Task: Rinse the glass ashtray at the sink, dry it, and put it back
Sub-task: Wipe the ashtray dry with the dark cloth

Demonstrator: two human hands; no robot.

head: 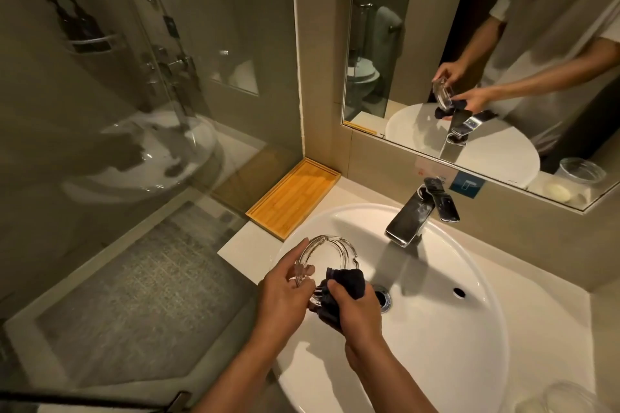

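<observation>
A clear round glass ashtray (pixel 327 250) is held on edge over the left rim of the white sink (pixel 446 329). My left hand (pixel 285 295) grips its near rim. My right hand (pixel 355 312) holds a dark cloth (pixel 345 282) pressed against the ashtray's lower right side. Both hands hover above the basin, left of the drain (pixel 384 300). No water runs from the chrome tap (pixel 419 216).
A bamboo tray (pixel 295 198) lies on the counter left of the sink, against the glass shower wall (pixel 151 111). A mirror (pixel 469 43) hangs behind the tap. A glass jar (pixel 582 173) stands at the far right, and another glass (pixel 563 396) at the near right.
</observation>
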